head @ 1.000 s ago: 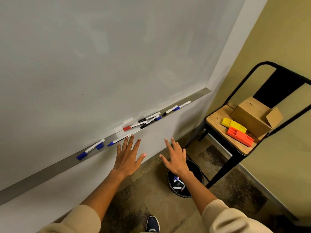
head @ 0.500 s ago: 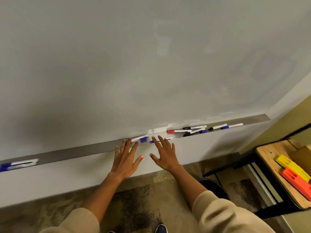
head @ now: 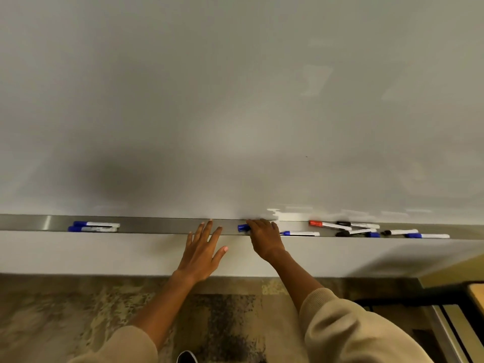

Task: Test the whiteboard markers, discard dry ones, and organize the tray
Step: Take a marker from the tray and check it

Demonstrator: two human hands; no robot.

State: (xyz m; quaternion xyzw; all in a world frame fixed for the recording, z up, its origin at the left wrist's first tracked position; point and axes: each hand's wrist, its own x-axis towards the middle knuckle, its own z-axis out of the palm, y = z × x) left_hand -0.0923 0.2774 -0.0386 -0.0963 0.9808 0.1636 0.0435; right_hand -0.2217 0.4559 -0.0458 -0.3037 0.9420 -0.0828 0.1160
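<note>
Head view: right hand [head: 263,238] grips blue marker [head: 243,227] on tray [head: 162,225]; left hand [head: 203,251] open, idle; testing barely begun, sorting remains.

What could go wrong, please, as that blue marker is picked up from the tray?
1. The right hand covers most of the blue marker, so only its cap shows; a pull there might leave the cap loose.
2. Another blue marker lies right beside that hand at the tray's front edge and could be knocked off.
3. The left hand is spread open, steadying nothing.
</note>
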